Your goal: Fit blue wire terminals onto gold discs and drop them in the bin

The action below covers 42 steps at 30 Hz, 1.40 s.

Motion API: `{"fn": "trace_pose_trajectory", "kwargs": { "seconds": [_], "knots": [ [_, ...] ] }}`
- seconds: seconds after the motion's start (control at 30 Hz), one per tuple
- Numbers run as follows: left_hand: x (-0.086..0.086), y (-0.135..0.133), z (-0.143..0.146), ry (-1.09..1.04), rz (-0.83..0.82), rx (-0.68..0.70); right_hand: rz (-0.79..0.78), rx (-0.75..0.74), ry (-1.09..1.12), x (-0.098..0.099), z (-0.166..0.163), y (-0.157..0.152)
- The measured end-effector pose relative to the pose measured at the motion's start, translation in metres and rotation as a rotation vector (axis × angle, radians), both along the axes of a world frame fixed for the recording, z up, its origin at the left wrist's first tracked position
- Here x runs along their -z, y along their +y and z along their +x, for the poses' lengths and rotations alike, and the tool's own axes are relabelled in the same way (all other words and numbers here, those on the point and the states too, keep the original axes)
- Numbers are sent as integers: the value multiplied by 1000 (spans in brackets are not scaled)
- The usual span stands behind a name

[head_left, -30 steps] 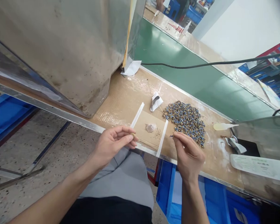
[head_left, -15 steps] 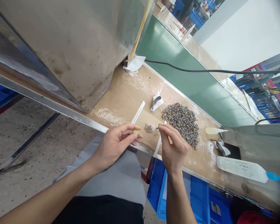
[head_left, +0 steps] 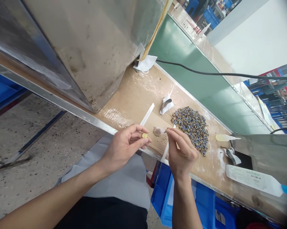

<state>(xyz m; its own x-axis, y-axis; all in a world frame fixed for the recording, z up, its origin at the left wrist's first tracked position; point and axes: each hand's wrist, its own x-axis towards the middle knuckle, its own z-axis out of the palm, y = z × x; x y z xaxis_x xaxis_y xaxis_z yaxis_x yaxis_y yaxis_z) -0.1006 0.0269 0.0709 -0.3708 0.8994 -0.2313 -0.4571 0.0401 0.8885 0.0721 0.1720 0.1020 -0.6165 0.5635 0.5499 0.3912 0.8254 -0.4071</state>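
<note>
Between the thumb and fingers of my left hand [head_left: 126,143] is a small round yellow disc [head_left: 144,135]. My right hand [head_left: 182,149] is closed in a pinch to the right of it. A thin dark tip pokes out of that pinch toward the left; its kind is too small to make out. Just left of this tip, on the brown work surface [head_left: 124,108], sits a small round clear dish [head_left: 157,131]. Tiny specks are scattered beside the dish. Behind my right hand lies a large heap of small blue and gold parts [head_left: 191,127].
A metal housing [head_left: 95,47] stands at the left. White paper with a dark piece [head_left: 166,105] lies behind the dish. At the right are a yellowish dropper bottle [head_left: 226,137] and a white bottle [head_left: 253,179] on its side. Blue bins [head_left: 203,203] sit below the table edge.
The view has shifted slightly, so everything appears a little further right. The yellow disc shows more of its face in my left hand. Both grips stay the same.
</note>
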Motion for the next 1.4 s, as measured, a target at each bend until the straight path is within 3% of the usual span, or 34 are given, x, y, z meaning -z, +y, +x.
{"fn": "trace_pose_trajectory", "kwargs": {
  "seconds": [0.37, 0.63, 0.83, 1.0, 1.4],
  "knots": [
    [-7, 3, 0, 87, -26, -10, -3, 13, -8, -1, -2, -2],
    [-5, 8, 12, 12, 3, 22, -162, 132, 217, -11, -2, -17],
    [-1, 5, 20, 64, -8, 53, -342, 88, 304, 8, -4, -44],
    [0, 4, 20, 99, -1, 73, -397, 36, 314, 25, -6, -46],
    [-1, 4, 18, 161, 31, 106, -444, -5, 311, 29, -5, -47]
  ]
}}
